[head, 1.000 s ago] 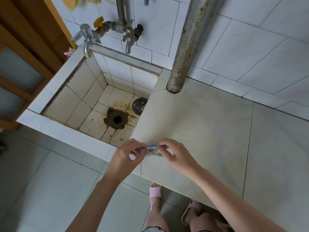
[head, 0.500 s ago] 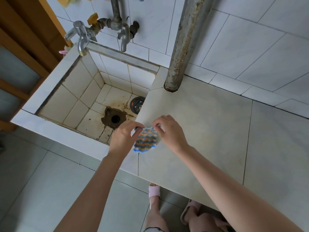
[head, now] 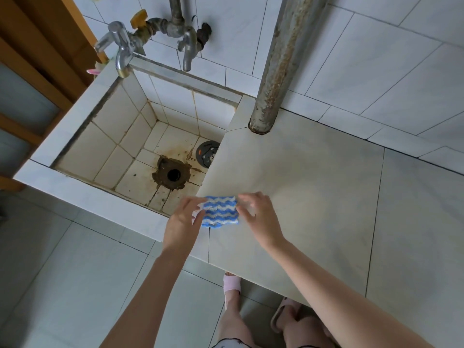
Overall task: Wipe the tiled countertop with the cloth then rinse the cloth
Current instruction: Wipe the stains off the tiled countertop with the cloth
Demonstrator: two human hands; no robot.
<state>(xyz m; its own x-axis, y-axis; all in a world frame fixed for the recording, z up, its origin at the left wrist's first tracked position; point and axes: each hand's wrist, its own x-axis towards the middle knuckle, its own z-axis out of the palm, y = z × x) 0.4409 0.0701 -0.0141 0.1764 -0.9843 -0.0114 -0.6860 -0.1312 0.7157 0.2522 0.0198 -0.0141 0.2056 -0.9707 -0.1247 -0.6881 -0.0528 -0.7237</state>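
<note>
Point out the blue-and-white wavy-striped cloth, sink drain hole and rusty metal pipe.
Blue-and-white wavy-striped cloth (head: 220,211): head view, fabric centre.
Sink drain hole (head: 173,174): head view, dark opening.
Rusty metal pipe (head: 275,79): head view, mid-shaft.

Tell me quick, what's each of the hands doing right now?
Left hand: pinching the cloth at its left edge.
Right hand: pinching the cloth at its right edge.

1. I'm getting soft, even daylight here, bright all over, no hard shadows.
2. Faint pale sheen on the countertop (head: 313,184), mid-frame.
3. My wide lens bows the wall tiles (head: 376,59) and the pipe (head: 283,59) near the edges.
4. Right hand (head: 261,222) slightly smeared by motion.
</note>
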